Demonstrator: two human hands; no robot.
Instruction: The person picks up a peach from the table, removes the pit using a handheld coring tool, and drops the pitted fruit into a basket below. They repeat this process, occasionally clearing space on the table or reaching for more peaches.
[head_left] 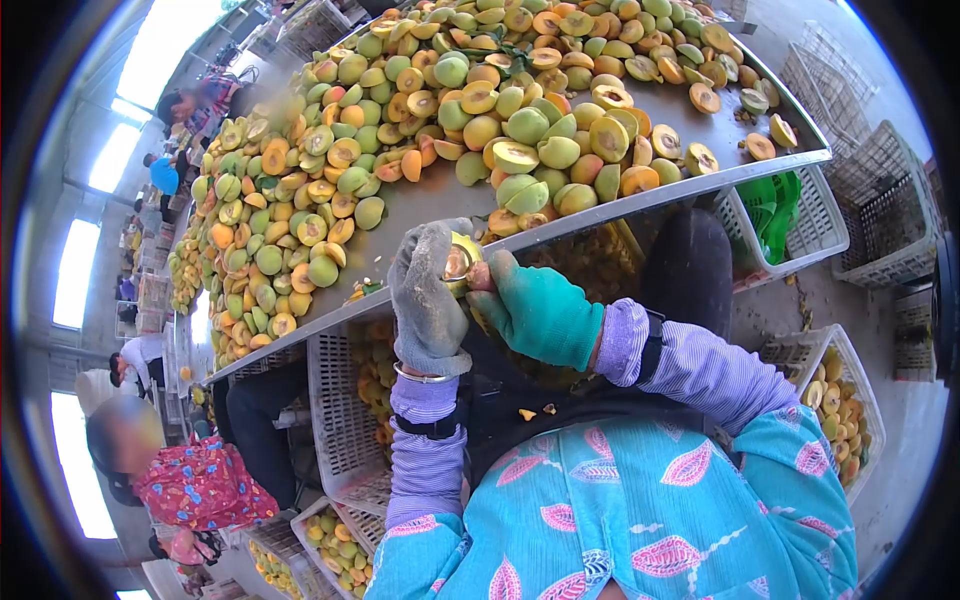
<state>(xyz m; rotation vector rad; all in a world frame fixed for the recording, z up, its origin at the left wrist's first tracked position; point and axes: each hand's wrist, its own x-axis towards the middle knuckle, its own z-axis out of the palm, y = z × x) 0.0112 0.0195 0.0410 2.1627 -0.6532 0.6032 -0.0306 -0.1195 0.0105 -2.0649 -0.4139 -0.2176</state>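
My left hand (428, 300), in a grey work glove, is closed around a halved apricot (459, 262) with its cut side showing. In a green glove, my right hand (548, 312) is pinched on a small tool with a reddish-brown handle (481, 277), right against the fruit. The tool's working end is hidden, so its exact kind cannot be made out. Both hands are close together just off the near edge of a metal table (415, 210). Heaped on that table are many halved apricots (520, 150), green to orange, some with pits in them.
Below my hands stands a white crate (335, 420) with fruit in it. Another fruit crate (840, 400) is at the right. A crate with green plastic (775, 215) sits beside the table, near stacked crates (885, 200). A person in red (205, 480) sits at the left.
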